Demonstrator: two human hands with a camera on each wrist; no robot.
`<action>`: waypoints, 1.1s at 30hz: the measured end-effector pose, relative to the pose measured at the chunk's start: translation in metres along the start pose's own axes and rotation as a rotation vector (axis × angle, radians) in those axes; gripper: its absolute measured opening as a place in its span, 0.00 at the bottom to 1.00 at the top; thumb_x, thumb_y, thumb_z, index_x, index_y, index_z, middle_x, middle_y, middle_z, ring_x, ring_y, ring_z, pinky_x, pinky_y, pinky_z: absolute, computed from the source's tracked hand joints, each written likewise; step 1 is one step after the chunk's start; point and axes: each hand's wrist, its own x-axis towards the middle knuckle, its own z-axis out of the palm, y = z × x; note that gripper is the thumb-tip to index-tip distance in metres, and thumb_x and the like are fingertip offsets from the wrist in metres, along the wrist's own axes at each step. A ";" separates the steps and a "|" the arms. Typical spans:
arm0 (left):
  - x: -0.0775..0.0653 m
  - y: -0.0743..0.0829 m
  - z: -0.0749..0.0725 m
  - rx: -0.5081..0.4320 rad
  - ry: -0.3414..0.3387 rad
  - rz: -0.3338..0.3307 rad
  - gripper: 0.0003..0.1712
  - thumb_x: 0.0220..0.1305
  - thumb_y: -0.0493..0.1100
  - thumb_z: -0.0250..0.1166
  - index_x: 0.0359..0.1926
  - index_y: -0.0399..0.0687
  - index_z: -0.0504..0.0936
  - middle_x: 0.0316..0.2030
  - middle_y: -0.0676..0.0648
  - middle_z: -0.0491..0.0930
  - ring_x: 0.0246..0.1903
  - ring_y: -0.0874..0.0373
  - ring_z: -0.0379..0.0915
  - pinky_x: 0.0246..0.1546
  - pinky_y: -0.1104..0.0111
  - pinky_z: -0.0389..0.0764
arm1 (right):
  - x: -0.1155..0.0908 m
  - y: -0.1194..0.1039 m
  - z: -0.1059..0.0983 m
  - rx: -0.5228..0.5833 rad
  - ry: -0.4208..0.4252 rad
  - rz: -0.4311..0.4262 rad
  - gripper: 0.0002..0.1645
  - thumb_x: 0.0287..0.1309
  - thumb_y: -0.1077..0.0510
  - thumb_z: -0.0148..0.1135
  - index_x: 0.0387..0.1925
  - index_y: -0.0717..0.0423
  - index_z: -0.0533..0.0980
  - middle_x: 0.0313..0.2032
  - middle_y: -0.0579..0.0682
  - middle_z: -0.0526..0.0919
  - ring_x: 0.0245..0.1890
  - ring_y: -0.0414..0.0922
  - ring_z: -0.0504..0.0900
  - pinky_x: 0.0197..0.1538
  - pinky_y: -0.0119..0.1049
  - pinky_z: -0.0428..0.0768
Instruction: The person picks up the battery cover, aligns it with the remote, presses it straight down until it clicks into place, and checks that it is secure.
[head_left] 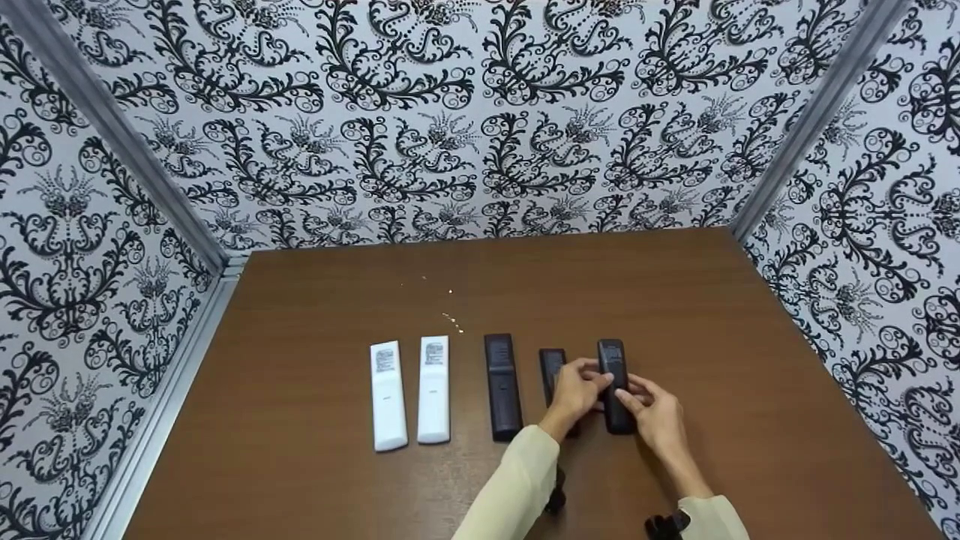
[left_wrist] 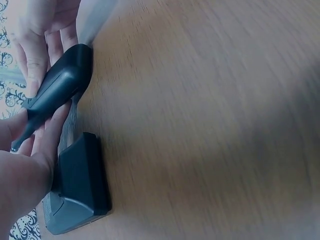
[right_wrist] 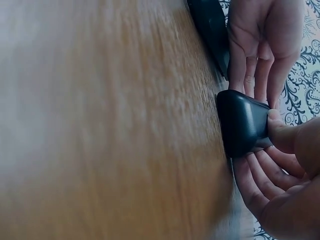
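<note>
Both hands hold a black remote control (head_left: pixel 617 412) at the right end of a row, its labelled back facing up. My left hand (head_left: pixel 576 394) grips its left side, thumb on top. From the right, my right hand (head_left: pixel 660 421) pinches it with the thumb over the near edge and fingers along the side. The right wrist view shows the rounded end of this remote (right_wrist: pixel 242 122) between the hands, close over the table. A shorter dark remote (head_left: pixel 553 364) lies partly hidden beneath the left hand and wrist; its thick end (left_wrist: pixel 82 185) shows in the left wrist view.
Left of the hands, a dark brown remote (head_left: pixel 503 390) and two white remotes, one outer (head_left: pixel 389 405) and one inner (head_left: pixel 433 397), lie backs up on the brown wooden table (head_left: pixel 337 300). Patterned walls (head_left: pixel 450 150) enclose the back and both sides. Tiny light specks lie beyond the row.
</note>
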 end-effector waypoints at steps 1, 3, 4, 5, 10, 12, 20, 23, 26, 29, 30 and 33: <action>0.000 0.000 0.001 0.009 0.006 -0.002 0.18 0.63 0.37 0.69 0.54 0.38 0.82 0.36 0.44 0.86 0.31 0.58 0.84 0.27 0.65 0.86 | 0.000 0.000 0.000 -0.001 -0.005 0.005 0.23 0.64 0.59 0.66 0.59 0.62 0.78 0.51 0.65 0.85 0.46 0.53 0.87 0.37 0.21 0.76; 0.000 0.000 0.003 0.045 0.023 0.000 0.19 0.63 0.37 0.69 0.55 0.37 0.82 0.37 0.44 0.86 0.31 0.59 0.83 0.27 0.66 0.85 | 0.000 0.002 0.000 -0.005 -0.010 0.010 0.23 0.65 0.59 0.65 0.60 0.63 0.77 0.52 0.65 0.85 0.47 0.54 0.86 0.38 0.21 0.76; -0.001 0.000 0.004 0.077 0.035 0.010 0.19 0.63 0.37 0.69 0.55 0.37 0.82 0.37 0.44 0.86 0.32 0.59 0.83 0.28 0.67 0.85 | 0.001 0.002 0.000 -0.008 -0.012 0.013 0.23 0.65 0.59 0.65 0.60 0.63 0.77 0.52 0.65 0.85 0.48 0.54 0.86 0.38 0.21 0.76; -0.001 0.000 0.005 0.112 0.047 0.024 0.19 0.63 0.37 0.69 0.55 0.36 0.82 0.37 0.44 0.86 0.33 0.60 0.83 0.30 0.68 0.85 | 0.001 0.002 0.001 -0.012 -0.012 0.015 0.23 0.65 0.58 0.65 0.60 0.63 0.78 0.52 0.65 0.85 0.48 0.55 0.86 0.38 0.21 0.76; -0.001 0.000 0.011 0.349 0.117 0.117 0.15 0.61 0.38 0.71 0.48 0.37 0.86 0.32 0.48 0.87 0.33 0.63 0.81 0.37 0.72 0.81 | 0.002 0.004 0.002 -0.032 -0.013 0.030 0.23 0.66 0.57 0.64 0.59 0.62 0.78 0.52 0.64 0.85 0.48 0.54 0.86 0.38 0.22 0.76; -0.001 0.000 0.011 0.416 0.127 0.124 0.14 0.60 0.39 0.72 0.47 0.38 0.87 0.32 0.49 0.87 0.34 0.63 0.81 0.38 0.71 0.81 | 0.002 0.004 0.002 -0.040 -0.014 0.036 0.22 0.66 0.56 0.64 0.59 0.62 0.78 0.51 0.64 0.85 0.46 0.52 0.86 0.38 0.23 0.75; -0.003 -0.003 0.013 0.439 0.108 0.113 0.15 0.59 0.35 0.72 0.48 0.36 0.87 0.41 0.44 0.89 0.43 0.57 0.85 0.43 0.68 0.85 | 0.001 0.004 0.001 -0.099 -0.006 0.023 0.22 0.67 0.55 0.64 0.57 0.63 0.79 0.48 0.61 0.84 0.47 0.54 0.84 0.42 0.30 0.75; -0.004 -0.003 0.014 0.432 0.124 0.116 0.15 0.58 0.35 0.72 0.47 0.35 0.87 0.40 0.43 0.89 0.42 0.57 0.85 0.42 0.69 0.84 | 0.001 0.002 0.000 -0.117 -0.009 0.010 0.22 0.67 0.55 0.63 0.57 0.64 0.79 0.48 0.62 0.83 0.47 0.55 0.84 0.43 0.33 0.76; -0.006 -0.003 0.015 0.422 0.145 0.124 0.16 0.57 0.34 0.73 0.47 0.33 0.86 0.38 0.43 0.89 0.40 0.57 0.85 0.40 0.70 0.84 | 0.002 0.002 0.000 -0.124 -0.013 0.003 0.22 0.67 0.55 0.63 0.57 0.64 0.79 0.47 0.62 0.83 0.46 0.55 0.84 0.43 0.35 0.76; -0.009 -0.003 0.016 0.404 0.153 0.124 0.17 0.56 0.32 0.72 0.48 0.33 0.85 0.37 0.43 0.89 0.40 0.56 0.85 0.40 0.70 0.84 | 0.002 0.004 0.000 -0.125 -0.012 0.001 0.21 0.67 0.56 0.63 0.56 0.64 0.80 0.46 0.62 0.82 0.46 0.55 0.84 0.43 0.35 0.76; -0.010 -0.003 0.016 0.398 0.154 0.122 0.17 0.56 0.31 0.72 0.48 0.33 0.85 0.37 0.43 0.89 0.40 0.56 0.85 0.40 0.70 0.84 | 0.002 0.004 -0.001 -0.124 -0.013 0.004 0.21 0.67 0.55 0.63 0.56 0.64 0.80 0.46 0.61 0.82 0.46 0.55 0.84 0.42 0.34 0.76; -0.012 -0.003 0.014 0.376 0.151 0.118 0.16 0.56 0.30 0.71 0.48 0.35 0.86 0.37 0.44 0.89 0.40 0.57 0.85 0.40 0.70 0.84 | 0.002 0.005 -0.002 -0.116 -0.022 0.021 0.22 0.68 0.54 0.62 0.57 0.63 0.79 0.48 0.62 0.82 0.47 0.55 0.84 0.42 0.33 0.75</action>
